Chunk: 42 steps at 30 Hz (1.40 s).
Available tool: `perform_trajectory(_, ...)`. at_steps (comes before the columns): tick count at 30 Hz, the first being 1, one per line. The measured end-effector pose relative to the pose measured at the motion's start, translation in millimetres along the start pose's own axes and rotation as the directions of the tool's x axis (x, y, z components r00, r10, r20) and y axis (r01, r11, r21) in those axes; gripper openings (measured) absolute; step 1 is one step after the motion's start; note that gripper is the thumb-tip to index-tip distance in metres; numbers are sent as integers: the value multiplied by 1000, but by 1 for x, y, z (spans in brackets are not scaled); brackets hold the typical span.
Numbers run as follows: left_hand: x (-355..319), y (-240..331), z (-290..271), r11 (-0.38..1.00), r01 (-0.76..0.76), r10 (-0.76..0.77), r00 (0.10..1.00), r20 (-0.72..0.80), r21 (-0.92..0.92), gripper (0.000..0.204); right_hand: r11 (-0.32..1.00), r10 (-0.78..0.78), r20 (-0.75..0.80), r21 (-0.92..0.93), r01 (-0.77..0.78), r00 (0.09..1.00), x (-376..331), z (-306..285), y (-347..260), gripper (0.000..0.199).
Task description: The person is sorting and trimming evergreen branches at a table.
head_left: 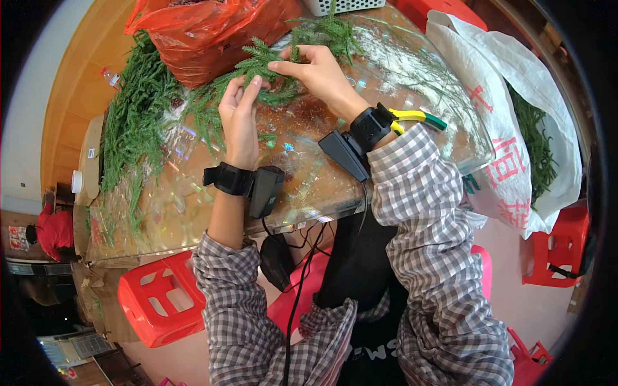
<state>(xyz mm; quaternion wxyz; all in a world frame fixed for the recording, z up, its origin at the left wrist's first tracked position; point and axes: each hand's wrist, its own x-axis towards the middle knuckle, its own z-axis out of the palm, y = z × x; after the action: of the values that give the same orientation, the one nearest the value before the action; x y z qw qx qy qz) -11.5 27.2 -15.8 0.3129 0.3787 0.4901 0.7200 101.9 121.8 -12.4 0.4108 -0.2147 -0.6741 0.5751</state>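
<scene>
At upper centre of the frame: left hand [239, 122], thumb near curled fingers, firm grip not certain; right hand [322, 76], thumb and forefinger pinched on a green sprig [256, 63], which lies between both hands. Sprig: likely light, springy, easily bent; best held by its stem. Outward: red plastic bag [215, 42], top edge, cut off; green branches [138, 103], upper left; white sack [496, 122], right. Hard to make out: stem ends, merged with surrounding greenery.

The feathery green sprig [259, 60] fans out above the glass-topped table [309, 138].
</scene>
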Motion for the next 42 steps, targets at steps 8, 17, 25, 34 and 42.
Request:
perform_trajectory(8,5,-7,-4,986,-114,121,992,-48,119,17,985,-27,-24,172,31,999,2,6,9,23)
perform_trajectory(17,4,-13,1,969,-62,57,998,27,239,15,952,157,91,250,-175,983,0,-2,4,36)
perform_trajectory(25,1,-17,2,972,-98,90,995,48,211,19,956,221,189,155,-251,957,-10,-7,-9,31)
perform_trajectory(34,2,-13,2,971,-105,106,994,10,213,21,940,217,213,218,-262,953,-14,-7,-17,36)
perform_trajectory(42,3,-14,1,974,-94,93,996,13,206,21,936,262,184,192,-296,947,-12,-7,-13,30)
